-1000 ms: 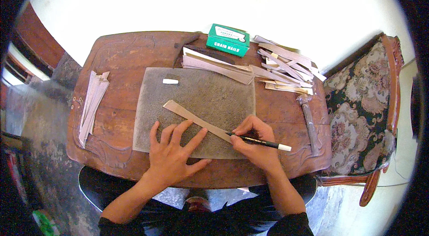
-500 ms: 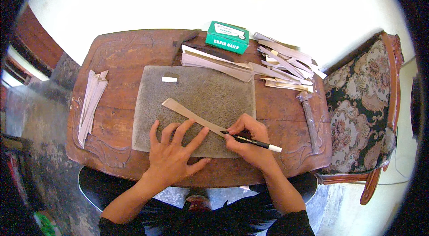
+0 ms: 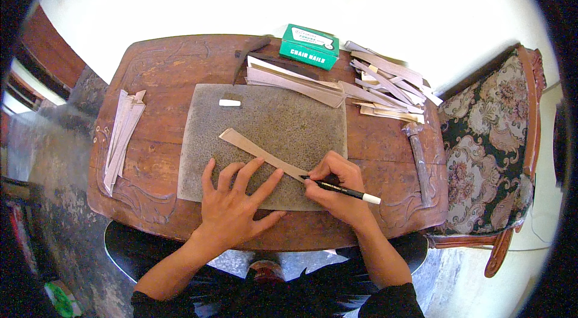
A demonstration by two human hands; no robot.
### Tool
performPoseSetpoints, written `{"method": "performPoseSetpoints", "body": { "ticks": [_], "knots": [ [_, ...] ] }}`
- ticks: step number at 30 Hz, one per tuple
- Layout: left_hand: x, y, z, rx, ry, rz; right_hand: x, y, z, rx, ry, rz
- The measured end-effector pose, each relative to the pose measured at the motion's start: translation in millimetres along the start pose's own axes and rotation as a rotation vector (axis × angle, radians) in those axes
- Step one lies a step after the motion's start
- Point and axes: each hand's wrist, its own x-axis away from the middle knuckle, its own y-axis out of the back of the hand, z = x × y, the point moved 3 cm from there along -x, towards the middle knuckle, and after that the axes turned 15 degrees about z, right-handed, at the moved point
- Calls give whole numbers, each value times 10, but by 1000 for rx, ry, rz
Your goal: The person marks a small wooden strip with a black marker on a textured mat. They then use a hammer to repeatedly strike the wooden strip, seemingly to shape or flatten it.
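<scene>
A narrow tan strip [image 3: 250, 147], wider at its far left end, lies slanted across a dark speckled mat [image 3: 283, 119]. The fingers of my left hand [image 3: 235, 200] are spread, and the fingertips rest along the strip's near edge. In my right hand [image 3: 337, 188] is a black marker pen [image 3: 344, 190] with a white end. Its tip meets the strip's near right end, which is partly hidden by my fingers. Further up the mat sits a small white piece [image 3: 229, 103], perhaps the pen's cap.
Strips in a bundle [image 3: 123, 137] lie at the table's left. More strips [image 3: 295, 83] and a loose pile [image 3: 394, 86] are at the back, beside a green box [image 3: 309, 47]. A hammer [image 3: 417, 164] lies at the right, near a floral upholstered chair [image 3: 481, 155].
The view has shifted slightly. Both hands, the strip and the pen keep nearly the same places, with the pen tip still at the strip's near end.
</scene>
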Motion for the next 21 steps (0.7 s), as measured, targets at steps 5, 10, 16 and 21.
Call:
{"method": "performPoseSetpoints", "body": {
  "ticks": [5, 10, 16, 21],
  "knots": [
    [-2, 4, -2, -4, 1, 2, -3, 3, -2, 5, -3, 9],
    [-3, 5, -5, -5, 1, 1, 1, -5, -16, 12, -1, -3],
    [-3, 0, -2, 2, 3, 14, -4, -6, -9, 17, 8, 1],
    [-2, 0, 0, -9, 0, 5, -4, 0, -7, 20, 3, 14]
  ]
}}
